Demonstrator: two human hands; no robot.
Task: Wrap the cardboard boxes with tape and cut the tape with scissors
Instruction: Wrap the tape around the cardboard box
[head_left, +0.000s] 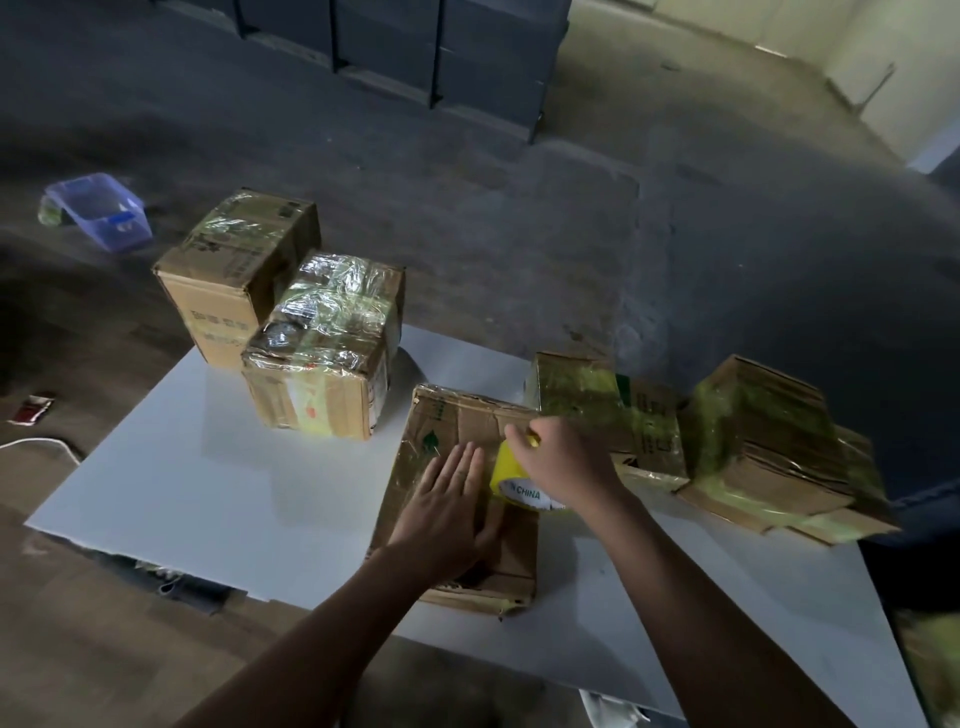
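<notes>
Grey concrete floor (519, 218) is taking up most of the view, and a white tabletop (208, 467) is sitting low in the middle of it.

On the right edge of the tabletop, a squashed-looking taped box (769, 441) is lying tilted, with another taped box (613, 410) sitting just beside it on its left. Both are showing yellowish tape.

Over at the far left corner, a plain brown box (228, 270) is standing upright, and a shiny wrapped box (322, 343) is touching its front right side, covered in crinkly clear tape.

The box being worked on (462, 415) is lying flat in the middle of the tabletop, right under the person's arms.

The left hand (447, 514) is pressing down flat on top of that box, fingers straight and close together. The right hand (566, 457) is curling around a yellow tape roll (506, 470) and holding it against the box top, just beside the left fingertips. The roll's inner label is facing the camera.

Off on the floor at far left, a blue plastic tub (104, 213) is sitting tilted. Closer in, a small red packet (31, 408) is lying on the floor, with a white cable (41, 444) curving just below it.
</notes>
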